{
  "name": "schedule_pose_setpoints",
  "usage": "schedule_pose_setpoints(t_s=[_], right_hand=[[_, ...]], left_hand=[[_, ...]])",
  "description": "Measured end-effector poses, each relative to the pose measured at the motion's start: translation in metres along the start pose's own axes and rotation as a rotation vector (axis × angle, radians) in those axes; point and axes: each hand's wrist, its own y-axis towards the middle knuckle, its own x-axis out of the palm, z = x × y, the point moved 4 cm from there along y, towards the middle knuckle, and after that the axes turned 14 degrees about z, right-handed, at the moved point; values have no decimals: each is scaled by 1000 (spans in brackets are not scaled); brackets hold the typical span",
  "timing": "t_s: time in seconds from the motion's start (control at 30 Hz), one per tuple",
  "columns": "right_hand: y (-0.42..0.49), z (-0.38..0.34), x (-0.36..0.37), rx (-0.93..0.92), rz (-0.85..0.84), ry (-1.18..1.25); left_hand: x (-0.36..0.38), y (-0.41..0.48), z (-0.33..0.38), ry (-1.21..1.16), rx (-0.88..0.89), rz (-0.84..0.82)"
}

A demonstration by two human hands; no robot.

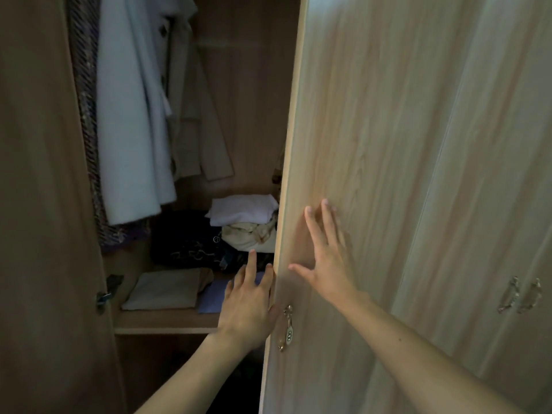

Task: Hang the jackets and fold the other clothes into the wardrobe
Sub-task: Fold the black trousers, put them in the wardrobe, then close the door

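Observation:
The wardrobe stands partly open. Inside hang a pale blue coat (131, 121), a beige jacket (197, 130) and a dark patterned garment (86, 115). On the shelf (164, 321) lie folded clothes: a white piece (242, 209) on a cream one (249, 237), a dark printed one (185, 240), a beige one (167, 289) and a blue one (212, 295). My right hand (324, 258) lies flat with straight fingers on the light wooden door (373, 144). My left hand (248, 303) has its fingers extended at that door's edge, thumb hidden behind it.
The door carries a metal handle (287, 327) just below my left hand. Further right, the neighbouring closed doors bear two handles (519, 295). The brown left door (38, 204) stands open with a latch (104, 297). Below the shelf is a dark compartment.

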Motion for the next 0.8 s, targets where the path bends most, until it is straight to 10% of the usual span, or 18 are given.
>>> schedule_pose_setpoints(t_s=[0.8], right_hand=[[42,36,102,-122,-113,-299]], left_hand=[[-1,44,-53,145,-145,-53]])
